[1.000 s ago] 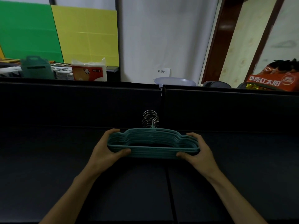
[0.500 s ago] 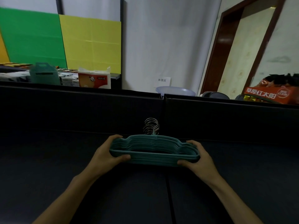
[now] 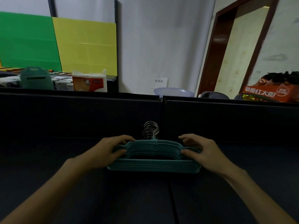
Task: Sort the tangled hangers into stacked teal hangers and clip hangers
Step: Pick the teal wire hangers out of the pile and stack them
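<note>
Now: teal hangers (image 3: 153, 156), one squared stack on the dark table (image 3: 64, 183), hooks (image 3: 150, 132) aligned. Left hand (image 3: 106, 152) and right hand (image 3: 204, 151) have shifted from gripping the ends to curled fingers resting on the shoulders — stacking seemingly finished. Clip hangers — none visible.

The hangers (image 3: 153, 156) were teal with silver metal hooks (image 3: 150, 131). The table (image 3: 48, 159) was plain black. Behind it stood a green board (image 3: 27, 42) beside a yellow board (image 3: 85, 46), a white curtain (image 3: 161, 38), a dark red-brown door frame (image 3: 216, 46) and an orange box (image 3: 265, 94) with white lettering.
</note>
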`<state>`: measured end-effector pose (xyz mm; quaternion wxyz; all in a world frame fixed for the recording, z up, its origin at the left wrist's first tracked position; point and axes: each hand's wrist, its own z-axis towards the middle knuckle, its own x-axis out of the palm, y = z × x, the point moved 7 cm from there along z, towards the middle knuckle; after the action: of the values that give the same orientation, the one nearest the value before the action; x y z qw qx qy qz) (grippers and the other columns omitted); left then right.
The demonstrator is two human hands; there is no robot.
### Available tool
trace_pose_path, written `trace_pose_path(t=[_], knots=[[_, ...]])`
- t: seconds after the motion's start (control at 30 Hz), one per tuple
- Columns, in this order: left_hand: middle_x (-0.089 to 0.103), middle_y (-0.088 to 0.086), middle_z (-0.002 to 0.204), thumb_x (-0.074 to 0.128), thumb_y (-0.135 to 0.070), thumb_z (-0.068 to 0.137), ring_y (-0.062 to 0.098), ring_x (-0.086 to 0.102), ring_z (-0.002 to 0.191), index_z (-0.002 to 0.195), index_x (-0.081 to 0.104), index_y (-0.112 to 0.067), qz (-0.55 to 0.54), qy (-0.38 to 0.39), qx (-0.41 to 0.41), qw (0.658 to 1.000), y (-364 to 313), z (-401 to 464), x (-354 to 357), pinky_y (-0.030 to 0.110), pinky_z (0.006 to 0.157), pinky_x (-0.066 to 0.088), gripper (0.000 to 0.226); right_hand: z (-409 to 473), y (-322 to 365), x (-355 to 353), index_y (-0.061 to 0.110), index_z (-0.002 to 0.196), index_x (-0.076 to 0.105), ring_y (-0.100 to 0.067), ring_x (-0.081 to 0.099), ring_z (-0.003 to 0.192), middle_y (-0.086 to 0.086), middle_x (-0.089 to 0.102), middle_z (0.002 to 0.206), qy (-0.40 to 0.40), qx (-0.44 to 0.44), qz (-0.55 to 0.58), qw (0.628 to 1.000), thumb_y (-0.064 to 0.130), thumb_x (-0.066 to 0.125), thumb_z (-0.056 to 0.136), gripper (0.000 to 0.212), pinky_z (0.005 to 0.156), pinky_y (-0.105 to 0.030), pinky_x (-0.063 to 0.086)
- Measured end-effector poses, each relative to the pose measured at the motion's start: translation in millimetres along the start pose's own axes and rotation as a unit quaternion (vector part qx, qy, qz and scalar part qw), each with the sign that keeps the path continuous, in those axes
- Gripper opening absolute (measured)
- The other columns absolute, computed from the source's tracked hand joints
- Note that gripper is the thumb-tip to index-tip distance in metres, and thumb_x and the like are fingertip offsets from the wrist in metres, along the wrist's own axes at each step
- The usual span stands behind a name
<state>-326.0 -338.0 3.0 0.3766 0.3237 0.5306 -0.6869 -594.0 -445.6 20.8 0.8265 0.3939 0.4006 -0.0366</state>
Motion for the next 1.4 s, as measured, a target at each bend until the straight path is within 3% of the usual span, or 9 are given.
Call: trace_pose_path(t=[0.17, 0.3, 0.4, 0.47, 0.7, 0.87, 1.03, 1.2, 1.4], knots=[[0.051, -0.004, 0.130, 0.054, -0.017, 0.092, 0.014, 0.053, 0.114, 0.118, 0.052, -0.053, 0.113, 0.140, -0.029, 0.983, 11.3, 24.2, 13.5, 0.036, 0.096, 0.049, 0.044, 23.6, -4.6, 17.3, 0.047, 0.112, 0.059, -0.003, 0.054, 0.103, 0.012, 0.057, 0.110, 0.136, -0.015, -0.167, 0.976, 0.024, 0.068, 0.085, 0.037, 0.092, -0.023, 0.046], [0.043, -0.005, 0.129, 0.052, -0.014, 0.091, 0.017, 0.050, 0.111, 0.119, 0.049, -0.054, 0.182, 0.190, -0.052, 0.963, 18.3, 37.4, 21.0, 0.037, 0.095, 0.048, 0.050, 34.5, -18.6, 33.5, 0.039, 0.118, 0.061, -0.009, 0.055, 0.105, 0.010, 0.056, 0.118, 0.224, 0.023, -0.219, 0.949, 0.018, 0.067, 0.086, 0.039, 0.094, -0.029, 0.049], [0.037, -0.010, 0.114, 0.050, -0.014, 0.092, 0.017, 0.046, 0.108, 0.121, 0.049, -0.053, 0.193, 0.202, -0.069, 0.958, 21.8, 41.2, 19.0, 0.036, 0.096, 0.046, 0.048, 42.7, -22.2, 33.6, 0.035, 0.116, 0.063, -0.010, 0.057, 0.107, 0.006, 0.059, 0.122, 0.253, 0.024, -0.253, 0.934, 0.015, 0.067, 0.085, 0.037, 0.092, -0.031, 0.051], [0.032, -0.011, 0.106, 0.050, -0.016, 0.093, 0.015, 0.044, 0.105, 0.124, 0.049, -0.048, 0.209, 0.203, -0.063, 0.955, 20.6, 44.0, 17.6, 0.034, 0.096, 0.045, 0.044, 47.3, -21.5, 33.8, 0.033, 0.115, 0.064, -0.010, 0.058, 0.105, 0.005, 0.060, 0.119, 0.254, 0.017, -0.276, 0.927, 0.013, 0.066, 0.085, 0.036, 0.090, -0.031, 0.052], [0.053, -0.005, 0.119, 0.058, -0.013, 0.088, 0.014, 0.054, 0.106, 0.113, 0.062, -0.036, 0.190, 0.208, -0.030, 0.959, 14.4, 48.0, 15.8, 0.034, 0.090, 0.051, 0.034, 56.4, -24.6, 36.8, 0.032, 0.110, 0.067, -0.010, 0.061, 0.098, 0.006, 0.064, 0.111, 0.253, -0.011, -0.321, 0.913, 0.017, 0.072, 0.080, 0.034, 0.085, -0.031, 0.053], [0.044, -0.007, 0.121, 0.063, -0.026, 0.087, 0.015, 0.051, 0.108, 0.116, 0.056, -0.045, 0.198, 0.234, -0.059, 0.950, 20.4, 48.0, 15.9, 0.034, 0.091, 0.050, 0.035, 58.0, -33.6, 40.4, 0.038, 0.110, 0.063, -0.012, 0.061, 0.097, 0.005, 0.061, 0.113, 0.259, 0.004, -0.324, 0.910, 0.022, 0.072, 0.080, 0.035, 0.084, -0.032, 0.054], [0.044, -0.005, 0.125, 0.058, -0.014, 0.087, 0.017, 0.053, 0.109, 0.118, 0.054, -0.046, 0.221, 0.240, -0.051, 0.944, 22.6, 50.4, 15.3, 0.035, 0.090, 0.051, 0.045, 61.0, -26.6, 37.7, 0.036, 0.119, 0.061, -0.014, 0.058, 0.104, 0.006, 0.058, 0.119, 0.281, 0.010, -0.322, 0.904, 0.021, 0.071, 0.081, 0.042, 0.088, -0.033, 0.053], [0.043, -0.009, 0.119, 0.057, -0.014, 0.085, 0.016, 0.050, 0.106, 0.110, 0.053, -0.055, 0.213, 0.218, -0.066, 0.950, 30.4, 50.2, 14.3, 0.034, 0.090, 0.050, 0.048, 62.6, -27.6, 36.0, 0.043, 0.119, 0.057, -0.014, 0.052, 0.100, 0.006, 0.051, 0.113, 0.283, 0.011, -0.322, 0.903, 0.031, 0.070, 0.081, 0.041, 0.090, -0.033, 0.048], [0.044, -0.010, 0.120, 0.056, -0.014, 0.085, 0.015, 0.049, 0.109, 0.104, 0.050, -0.060, 0.176, 0.209, -0.067, 0.960, 29.6, 47.6, 11.9, 0.035, 0.092, 0.050, 0.050, 59.8, -20.6, 32.3, 0.033, 0.113, 0.066, -0.005, 0.060, 0.099, 0.010, 0.066, 0.109, 0.265, -0.014, -0.288, 0.920, 0.024, 0.066, 0.085, 0.029, 0.089, -0.029, 0.051]])
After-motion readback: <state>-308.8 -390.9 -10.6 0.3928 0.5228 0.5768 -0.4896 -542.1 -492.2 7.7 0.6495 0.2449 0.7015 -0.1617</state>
